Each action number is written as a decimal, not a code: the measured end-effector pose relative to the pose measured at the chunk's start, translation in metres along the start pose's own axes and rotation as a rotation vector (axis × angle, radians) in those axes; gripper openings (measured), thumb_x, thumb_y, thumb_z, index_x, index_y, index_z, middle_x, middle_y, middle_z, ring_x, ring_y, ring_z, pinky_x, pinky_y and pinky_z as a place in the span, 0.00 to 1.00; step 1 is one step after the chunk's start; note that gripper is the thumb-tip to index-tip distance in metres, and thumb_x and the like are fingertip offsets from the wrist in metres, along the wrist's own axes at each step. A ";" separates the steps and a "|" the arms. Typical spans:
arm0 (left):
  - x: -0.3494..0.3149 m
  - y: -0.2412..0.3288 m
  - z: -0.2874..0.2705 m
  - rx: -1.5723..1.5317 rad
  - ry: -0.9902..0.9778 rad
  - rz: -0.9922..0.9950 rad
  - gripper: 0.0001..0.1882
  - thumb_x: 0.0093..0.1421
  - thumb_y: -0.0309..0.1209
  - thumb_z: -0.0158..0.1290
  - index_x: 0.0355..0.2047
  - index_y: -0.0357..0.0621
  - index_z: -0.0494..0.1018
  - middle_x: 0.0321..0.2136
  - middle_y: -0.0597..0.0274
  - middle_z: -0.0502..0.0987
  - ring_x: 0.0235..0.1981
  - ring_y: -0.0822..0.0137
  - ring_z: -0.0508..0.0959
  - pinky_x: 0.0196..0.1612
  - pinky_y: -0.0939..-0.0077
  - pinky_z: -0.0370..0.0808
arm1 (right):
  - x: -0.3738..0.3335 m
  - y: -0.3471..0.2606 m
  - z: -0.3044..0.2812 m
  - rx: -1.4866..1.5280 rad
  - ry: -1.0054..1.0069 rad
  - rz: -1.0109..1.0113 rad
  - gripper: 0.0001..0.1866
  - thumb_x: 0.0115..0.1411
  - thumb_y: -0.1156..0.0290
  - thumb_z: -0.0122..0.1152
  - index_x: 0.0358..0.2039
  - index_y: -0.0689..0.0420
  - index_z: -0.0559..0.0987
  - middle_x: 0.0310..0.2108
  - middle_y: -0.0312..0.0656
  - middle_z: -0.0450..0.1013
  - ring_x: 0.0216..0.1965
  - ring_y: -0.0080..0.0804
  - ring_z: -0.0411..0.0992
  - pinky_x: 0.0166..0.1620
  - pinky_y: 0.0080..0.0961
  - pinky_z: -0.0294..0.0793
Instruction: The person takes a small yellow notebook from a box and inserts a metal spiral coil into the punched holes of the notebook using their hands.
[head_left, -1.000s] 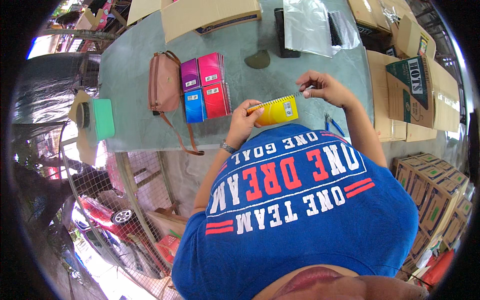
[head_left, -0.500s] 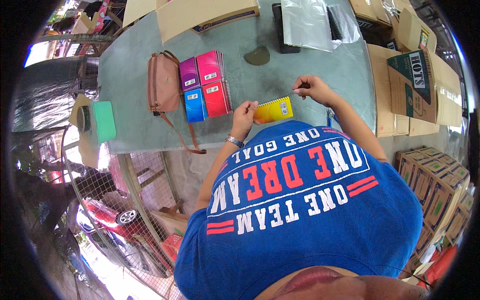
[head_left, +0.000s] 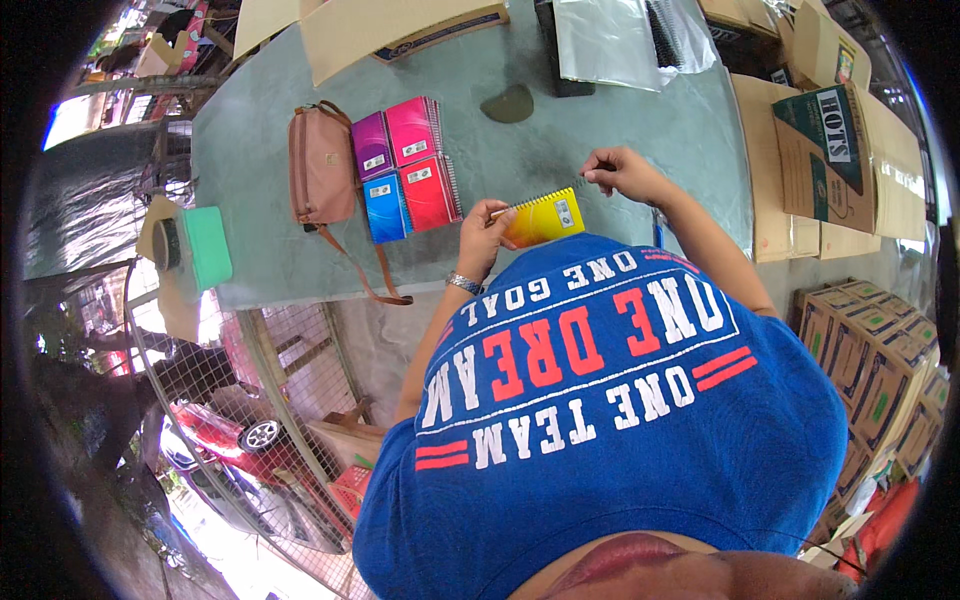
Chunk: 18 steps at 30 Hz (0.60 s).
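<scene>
The yellow spiral notebook (head_left: 538,222) is right of the brown shoulder bag (head_left: 322,170) and a bit closer to the person. Its long way runs side to side. One short end is toward the bag; the other points away from it and tips a little farther from the person. Its wire edge is on the far side. The left hand (head_left: 484,238) grips the end toward the bag. The right hand (head_left: 628,177), apart from the left one, pinches the thin wire (head_left: 579,183) at the other end. Purple (head_left: 372,145), pink (head_left: 412,130), blue (head_left: 386,208) and red notebooks (head_left: 431,193) lie just right of the bag on the desk (head_left: 275,265).
</scene>
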<state>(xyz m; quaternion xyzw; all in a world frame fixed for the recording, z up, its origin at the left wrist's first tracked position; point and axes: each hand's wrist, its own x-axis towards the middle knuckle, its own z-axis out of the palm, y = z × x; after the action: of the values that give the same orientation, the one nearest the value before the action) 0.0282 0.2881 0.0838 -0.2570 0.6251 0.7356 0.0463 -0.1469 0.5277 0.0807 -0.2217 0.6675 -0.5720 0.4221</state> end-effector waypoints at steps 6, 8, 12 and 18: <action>0.001 0.004 0.001 -0.012 -0.013 -0.005 0.11 0.61 0.35 0.52 0.35 0.38 0.70 0.30 0.60 0.73 0.27 0.73 0.75 0.19 0.81 0.76 | 0.003 -0.020 0.006 -0.059 0.051 0.281 0.11 0.63 0.64 0.52 0.35 0.57 0.77 0.20 0.31 0.67 0.21 0.19 0.66 0.27 0.19 0.68; 0.003 0.002 -0.003 0.020 -0.017 -0.036 0.11 0.61 0.35 0.52 0.35 0.38 0.70 0.30 0.61 0.73 0.26 0.73 0.75 0.19 0.80 0.76 | 0.003 -0.005 0.007 -0.048 0.025 0.106 0.12 0.65 0.62 0.49 0.35 0.55 0.77 0.18 0.31 0.65 0.19 0.19 0.63 0.25 0.19 0.66; 0.002 -0.001 -0.008 0.001 -0.031 -0.054 0.11 0.61 0.34 0.53 0.34 0.37 0.70 0.28 0.61 0.72 0.22 0.73 0.74 0.19 0.80 0.76 | 0.003 -0.007 0.008 0.074 -0.025 -0.030 0.12 0.64 0.60 0.50 0.35 0.55 0.76 0.17 0.30 0.64 0.19 0.19 0.63 0.25 0.19 0.66; -0.001 0.001 0.006 0.095 0.003 0.085 0.09 0.60 0.31 0.54 0.32 0.36 0.70 0.24 0.63 0.72 0.20 0.74 0.74 0.19 0.80 0.76 | 0.007 -0.024 0.011 -0.074 0.084 0.329 0.11 0.62 0.62 0.54 0.33 0.58 0.75 0.20 0.32 0.66 0.24 0.20 0.67 0.29 0.20 0.70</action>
<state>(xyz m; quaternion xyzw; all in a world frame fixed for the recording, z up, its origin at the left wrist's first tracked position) 0.0266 0.2940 0.0859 -0.2288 0.6698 0.7059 0.0263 -0.1468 0.5099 0.1015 -0.1008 0.7325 -0.4789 0.4732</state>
